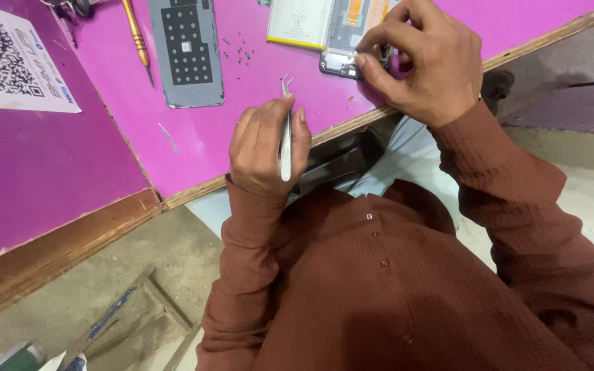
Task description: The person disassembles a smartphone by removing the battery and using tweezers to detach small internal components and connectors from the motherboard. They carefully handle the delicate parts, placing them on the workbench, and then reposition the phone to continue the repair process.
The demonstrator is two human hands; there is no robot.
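Mid-disassembly, judging by the scene: left hand grips tweezers shut; right hand pinches the opened phone on the table; next likely needs a fine tweezer pick.

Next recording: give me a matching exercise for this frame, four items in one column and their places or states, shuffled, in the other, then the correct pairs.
Items:
1. tweezers
2. opened phone
3. grey back cover
4. screwdriver

Places or states:
A. lying flat on the pink table, left of the loose screws
B. held in the left hand, tips pointing away from the person
C. lying untouched on the table, near the top edge of the picture, left of the cover
D. under the right hand's fingertips, near the table edge

Pairs: 1-B, 2-D, 3-A, 4-C
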